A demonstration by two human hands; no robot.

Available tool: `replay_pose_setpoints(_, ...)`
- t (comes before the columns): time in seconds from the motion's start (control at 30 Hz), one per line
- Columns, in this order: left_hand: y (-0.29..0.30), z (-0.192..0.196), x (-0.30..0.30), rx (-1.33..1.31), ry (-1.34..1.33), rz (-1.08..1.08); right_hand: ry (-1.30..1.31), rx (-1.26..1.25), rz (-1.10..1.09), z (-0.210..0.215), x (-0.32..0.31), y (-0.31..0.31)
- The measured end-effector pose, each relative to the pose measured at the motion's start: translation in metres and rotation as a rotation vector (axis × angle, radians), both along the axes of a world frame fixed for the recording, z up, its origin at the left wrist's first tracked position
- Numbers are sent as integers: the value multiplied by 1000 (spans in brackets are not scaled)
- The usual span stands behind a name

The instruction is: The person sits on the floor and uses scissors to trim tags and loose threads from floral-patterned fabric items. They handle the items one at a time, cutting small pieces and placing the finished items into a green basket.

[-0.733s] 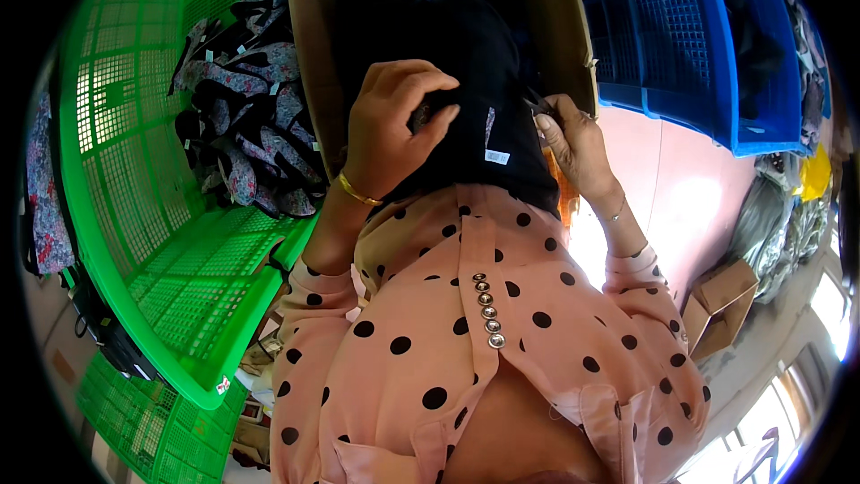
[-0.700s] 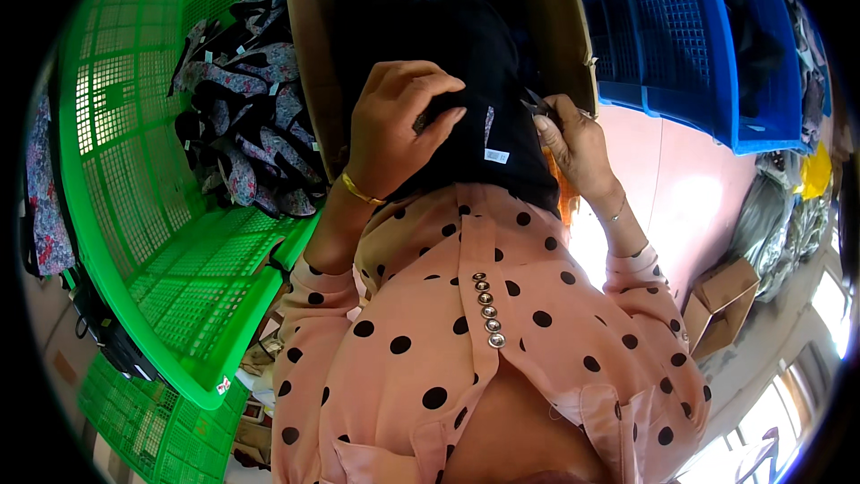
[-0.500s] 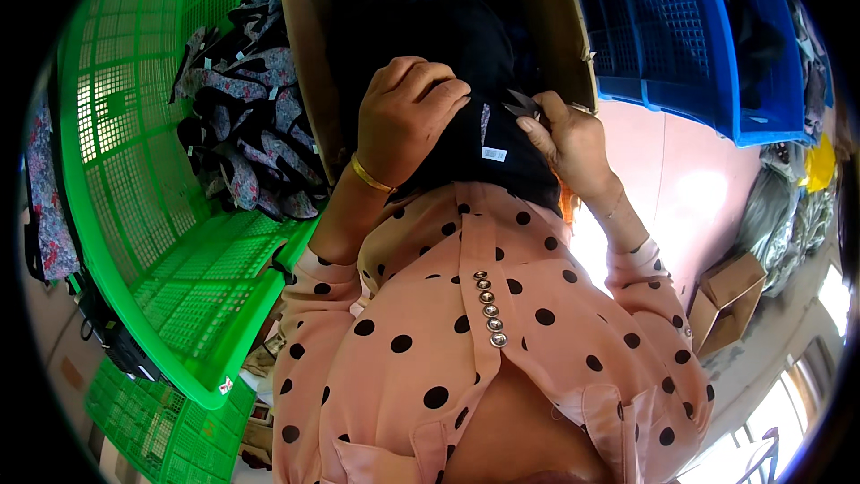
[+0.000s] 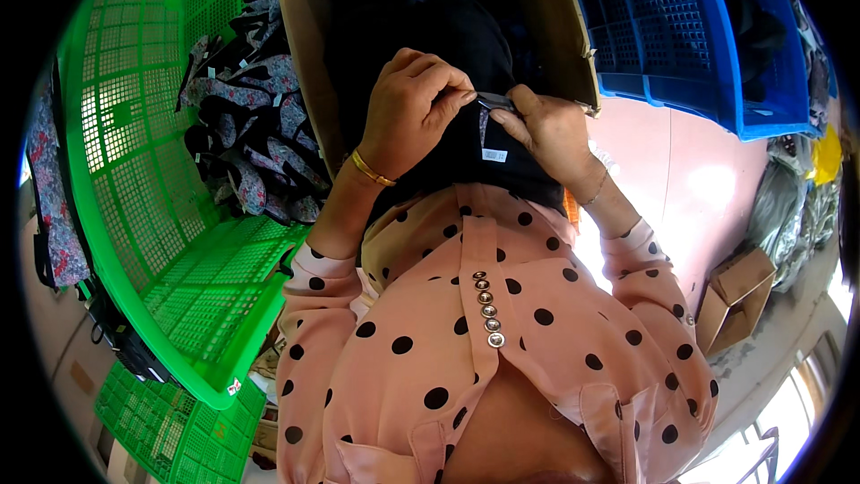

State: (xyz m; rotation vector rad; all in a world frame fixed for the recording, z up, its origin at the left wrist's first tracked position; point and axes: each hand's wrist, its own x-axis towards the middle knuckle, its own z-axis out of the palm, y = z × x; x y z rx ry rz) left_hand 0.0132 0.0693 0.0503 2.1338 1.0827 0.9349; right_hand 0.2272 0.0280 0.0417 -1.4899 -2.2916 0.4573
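Note:
My right hand point(image 4: 551, 130) is closed around a small pair of dark metal thread snips point(image 4: 494, 101), blades pointing left. Their tips come right up to the fingertips of my left hand point(image 4: 408, 116), which pinches something too small or dark to make out. Below both hands, a black garment point(image 4: 448, 161) lies across my lap. A white label point(image 4: 494, 155) shows on it, beside a narrow sliver of floral cloth. Dark fabric fills the cardboard box point(image 4: 309, 36) just beyond my hands; its pieces blend together in shadow.
On the left, a tall green plastic crate point(image 4: 193, 363) holds several floral-and-black garments point(image 4: 269, 76) with small white tags. Blue crates point(image 4: 730, 54) stand at the right. A small open carton point(image 4: 739, 296) and clear plastic bags point(image 4: 775, 206) lie farther right.
My right hand has moved left with the snips, bringing their blades up to my left fingertips. My left hand has shifted slightly right, its fingers now pinched at the blade tips.

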Motion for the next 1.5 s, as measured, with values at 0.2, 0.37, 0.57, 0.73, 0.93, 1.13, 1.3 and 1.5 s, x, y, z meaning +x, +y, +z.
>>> replay_pose_setpoints(0.2,-1,-3,-6,-146,-154,53,38,-79,-19,0,-4,4)
replay_pose_setpoints(0.37,12,-12,-41,-174,-396,401,628,-435,-184,-8,-5,8)
replay_pose_setpoints(0.57,-18,-16,-43,-346,-251,329,698,-407,-293,3,-5,30)
replay_pose_setpoints(0.73,-24,-16,-21,-220,-37,296,642,-416,-312,-17,-20,51)
replay_pose_setpoints(0.93,-19,-17,-22,-102,-31,338,1024,-979,-341,-3,-15,53)
replay_pose_setpoints(1.13,-24,-18,-26,4,-33,311,1225,-982,-421,-10,-13,42)
replay_pose_setpoints(1.3,-26,-26,-22,173,0,313,1238,-999,-417,-19,-9,39)
replay_pose_setpoints(1.5,-25,-31,-22,185,-44,315,860,-519,-259,-19,-6,37)
